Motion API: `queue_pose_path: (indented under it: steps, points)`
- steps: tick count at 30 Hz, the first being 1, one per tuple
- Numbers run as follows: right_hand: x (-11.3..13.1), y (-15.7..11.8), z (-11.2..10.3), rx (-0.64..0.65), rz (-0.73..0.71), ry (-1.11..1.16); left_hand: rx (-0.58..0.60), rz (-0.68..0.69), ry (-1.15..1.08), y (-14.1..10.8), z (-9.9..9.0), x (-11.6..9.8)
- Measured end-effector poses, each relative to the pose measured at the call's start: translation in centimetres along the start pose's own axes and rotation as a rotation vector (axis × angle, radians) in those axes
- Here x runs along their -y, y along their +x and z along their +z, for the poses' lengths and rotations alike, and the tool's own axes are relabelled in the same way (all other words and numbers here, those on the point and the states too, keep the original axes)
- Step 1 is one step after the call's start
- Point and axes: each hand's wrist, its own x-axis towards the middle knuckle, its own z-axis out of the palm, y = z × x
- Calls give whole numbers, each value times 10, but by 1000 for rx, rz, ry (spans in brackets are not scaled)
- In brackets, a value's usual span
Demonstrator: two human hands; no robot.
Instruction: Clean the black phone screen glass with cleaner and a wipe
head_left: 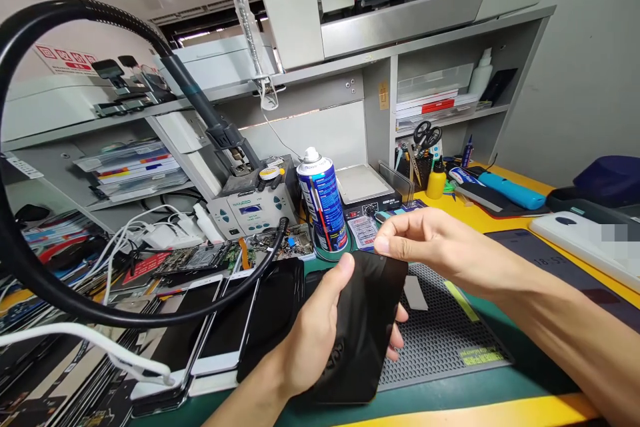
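A dark, phone-shaped device (367, 320) with a glossy face is held tilted over the green mat. My left hand (317, 327) is wrapped round it, the thumb along its near left side and fingertips showing past its right edge. At the device's top edge, my right hand (415, 237) has thumb and index finger pinched together near the corner; what lies between them, if anything, is too small to make out. Beneath and to the right is a grey perforated pad (440, 340) with a small pale card (416, 293) on it.
Phones (220, 327) and circuit boards (195, 259) crowd the left side, under a looping black hose (135, 317). Behind stand a blue spray can (324, 203), a control unit (250, 210) and a hot plate (367, 190). A large phone (530, 260) lies right.
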Motion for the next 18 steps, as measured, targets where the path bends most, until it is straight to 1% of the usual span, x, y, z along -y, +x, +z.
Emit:
queue_pose_path:
  steps: [5, 10, 12, 14, 18]
  points:
    - [2, -1, -3, 61, 32, 31, 17, 15, -27, -1, 1, 0]
    - [2, -2, -3, 35, 31, 5, 46, 5, -57, -1, 1, 1]
    - [1, 0, -4, -28, 11, -29, 48, 0, -83, -1, 2, -3]
    - [-1, 2, -5, -136, -25, -107, 47, 6, -119, -1, 3, -8]
    - [-5, 6, -9, -299, -125, -238, 74, 67, -203, 4, 1, -16]
